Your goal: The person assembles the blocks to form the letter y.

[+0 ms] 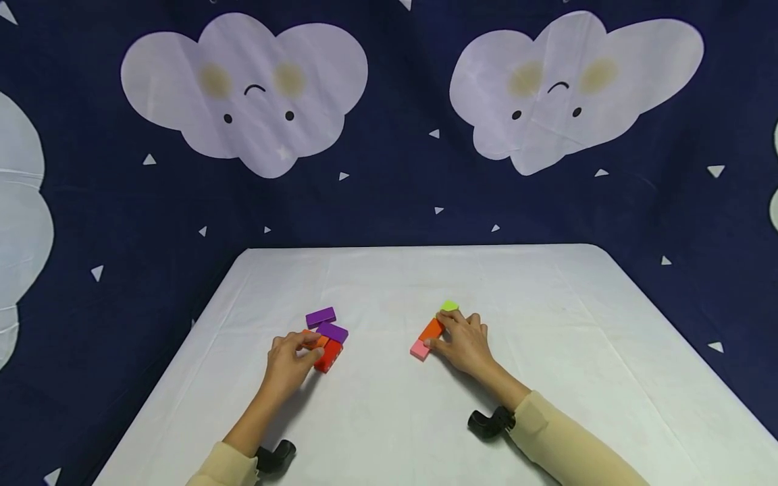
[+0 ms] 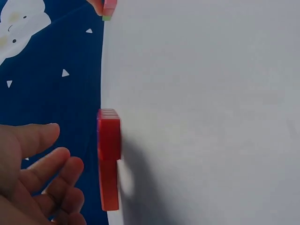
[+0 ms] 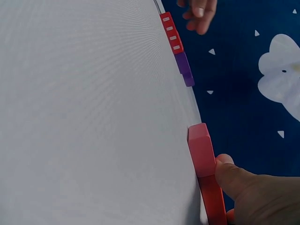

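Observation:
On the left of the table, my left hand [image 1: 288, 363] hovers over a small group of blocks, thumb and fingers apart with nothing between them. Below its fingers lie a red block [image 1: 329, 356] with white marks on its side and an orange block [image 1: 321, 342]. A purple block [image 1: 333, 331] adjoins them; a second purple block [image 1: 320, 317] sits just behind. Farther right, my right hand [image 1: 469, 344] pinches an orange block [image 1: 431, 329] in a row. Its thumb [image 3: 230, 173] presses where the pink block [image 3: 200, 150] meets the orange one. A lime-green block [image 1: 450, 306] shows beyond the index finger.
The white-covered table [image 1: 377, 418] extends around both groups, with bare cloth between them. A dark blue curtain [image 1: 401, 196] with clouds hangs behind its far edge. Black wrist mounts [image 1: 486, 424] stick out below both forearms.

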Action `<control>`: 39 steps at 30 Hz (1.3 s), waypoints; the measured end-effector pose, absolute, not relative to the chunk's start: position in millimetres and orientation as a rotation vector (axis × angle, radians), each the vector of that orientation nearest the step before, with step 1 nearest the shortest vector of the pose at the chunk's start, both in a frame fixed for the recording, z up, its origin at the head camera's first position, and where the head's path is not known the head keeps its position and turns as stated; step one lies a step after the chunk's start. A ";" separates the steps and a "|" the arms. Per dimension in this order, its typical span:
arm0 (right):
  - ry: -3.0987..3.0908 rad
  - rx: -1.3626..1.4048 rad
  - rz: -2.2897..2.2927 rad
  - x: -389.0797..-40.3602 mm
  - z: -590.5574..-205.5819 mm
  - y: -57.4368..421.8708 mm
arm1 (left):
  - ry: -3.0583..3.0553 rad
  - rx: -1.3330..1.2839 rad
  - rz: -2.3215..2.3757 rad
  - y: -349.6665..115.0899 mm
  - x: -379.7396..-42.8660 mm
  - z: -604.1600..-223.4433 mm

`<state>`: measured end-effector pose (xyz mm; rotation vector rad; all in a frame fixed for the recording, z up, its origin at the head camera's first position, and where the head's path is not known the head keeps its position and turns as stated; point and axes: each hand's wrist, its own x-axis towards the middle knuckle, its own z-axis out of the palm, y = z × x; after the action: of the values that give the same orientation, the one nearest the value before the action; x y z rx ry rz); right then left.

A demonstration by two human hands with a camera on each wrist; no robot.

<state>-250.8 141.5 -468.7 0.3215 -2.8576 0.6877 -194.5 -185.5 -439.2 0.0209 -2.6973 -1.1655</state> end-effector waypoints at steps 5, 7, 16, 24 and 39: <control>-2.853 0.325 0.700 -251.2 -467.4 141.1 | -2.739 0.080 -1.146 -187.3 -190.6 -444.7; -2.858 0.323 0.704 -251.0 -467.6 141.0 | -2.745 0.084 -1.127 -187.0 -189.4 -447.3; -2.852 0.315 0.707 -250.4 -470.4 141.2 | -2.780 0.103 -1.052 -181.9 -187.4 -456.1; -2.837 0.326 0.701 -250.2 -470.0 141.4 | -2.777 0.099 -1.010 -178.2 -186.1 -459.1; -2.835 0.333 0.709 -252.5 -472.1 142.7 | -2.776 0.077 -0.912 -175.2 -186.2 -459.8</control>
<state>-252.5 142.7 -472.1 0.3325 -2.8353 0.7089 -186.2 -175.2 -459.8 0.0771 -2.7756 -0.9121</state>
